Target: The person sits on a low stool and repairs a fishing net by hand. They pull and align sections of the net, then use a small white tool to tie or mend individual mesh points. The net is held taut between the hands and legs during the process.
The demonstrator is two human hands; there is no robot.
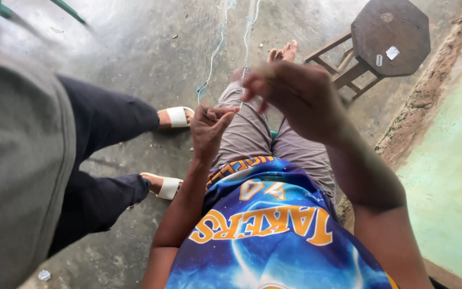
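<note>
pinching the thin pale blue-white strands of line (pixel 216 51) with both hands: our left hand (pixel 209 130) has thumb and forefinger closed on the strand down by the knee, our right hand (pixel 294 95) sits higher and closer to the camera, fingers curled with the tips nipped on the second strand, though blur hides the exact grip. the strands run taut away from us over the smooth grey concrete floor (pixel 135 48) and out the top of view. risk as we judge it: line is thin and slick-looking, so a loose pinch lets it slip; the two strands run close together and could cross or tangle if one goes slack. they also pass just beside our bare foot (pixel 283 53), a snag point. another person stands near on our left in dark trousers and white slide sandals (pixel 176 116), close enough to bump the line. a dark octagonal wooden stool (pixel 386 37), worn matte top, stands well apart to the right.
</note>
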